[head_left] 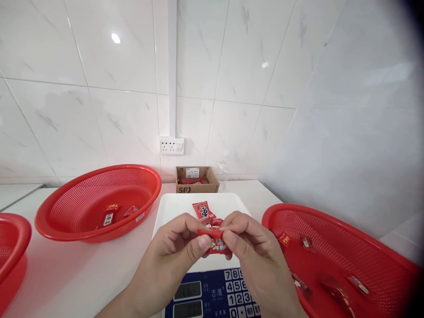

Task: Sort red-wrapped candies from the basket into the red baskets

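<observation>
Between the thumbs and fingers of both hands is a small red candy packet (217,244) with white lettering. My left hand (179,249) pinches its left end, and my right hand (253,247) pinches the right end. Behind it, another red packet (203,211) with black characters lies on the white pan of a digital scale (175,205). More red wrapping shows between the hands, partly hidden by them. Under my wrists is the scale's blue keypad and display panel (217,291), with its right side covered by my right hand.
On the left stands a red perforated basket (66,207) with a few packets, and part of another red basket (13,238) shows at the edge. A red basket (347,225) holding several packets stands right. A cardboard box (202,188) sits behind the scale near the wall.
</observation>
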Available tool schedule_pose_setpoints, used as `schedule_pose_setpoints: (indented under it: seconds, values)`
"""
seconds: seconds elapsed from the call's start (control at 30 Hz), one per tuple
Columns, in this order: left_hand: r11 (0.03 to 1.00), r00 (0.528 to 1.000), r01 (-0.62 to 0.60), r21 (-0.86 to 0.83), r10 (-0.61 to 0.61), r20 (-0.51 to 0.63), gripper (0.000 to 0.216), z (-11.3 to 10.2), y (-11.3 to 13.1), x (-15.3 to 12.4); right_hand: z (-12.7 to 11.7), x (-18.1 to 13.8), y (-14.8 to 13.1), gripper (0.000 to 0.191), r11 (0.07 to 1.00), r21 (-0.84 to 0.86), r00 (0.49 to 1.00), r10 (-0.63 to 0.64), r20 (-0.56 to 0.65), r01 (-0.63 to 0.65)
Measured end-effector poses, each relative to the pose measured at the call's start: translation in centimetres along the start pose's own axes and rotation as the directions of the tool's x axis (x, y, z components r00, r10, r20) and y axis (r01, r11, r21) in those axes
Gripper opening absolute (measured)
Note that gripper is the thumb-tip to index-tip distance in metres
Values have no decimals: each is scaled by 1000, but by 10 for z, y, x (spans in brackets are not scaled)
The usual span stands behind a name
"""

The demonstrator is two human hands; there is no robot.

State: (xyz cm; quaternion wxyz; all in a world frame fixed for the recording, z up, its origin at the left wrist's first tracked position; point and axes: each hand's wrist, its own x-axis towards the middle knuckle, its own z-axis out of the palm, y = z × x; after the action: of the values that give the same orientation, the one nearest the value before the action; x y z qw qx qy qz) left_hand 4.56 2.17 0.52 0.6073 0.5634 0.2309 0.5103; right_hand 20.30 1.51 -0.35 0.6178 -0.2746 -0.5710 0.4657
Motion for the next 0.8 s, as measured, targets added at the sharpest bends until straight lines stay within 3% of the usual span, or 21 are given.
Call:
schedule_pose_setpoints:
  seconds: [0.13,0.23,0.33,0.5,0.6,0.8]
  values:
    - [947,998,-40,319,22,60,22,1,4,0,-2,0,1,18,999,-51,999,14,-34,-16]
    - [909,996,-63,411,31,85,28,1,3,-2,-4,0,0,20,986,-154,998,58,-4,-58]
    - [921,997,-77,381,68,37,29,-2,0,-2,-3,0,-4,29,959,-277,998,65,7,-60]
    - [952,995,-98,289,92,35,31,-3,1,1,3,-2,-13,39,917,-400,990,51,133,7]
    - [961,995,-91,259,75,72,32,-2,2,2,3,-5,-15,38,913,-408,990,35,135,23]
    - [981,992,-36,191,11,128,33,-3,0,1,0,-5,-12,40,948,-313,979,116,166,-59]
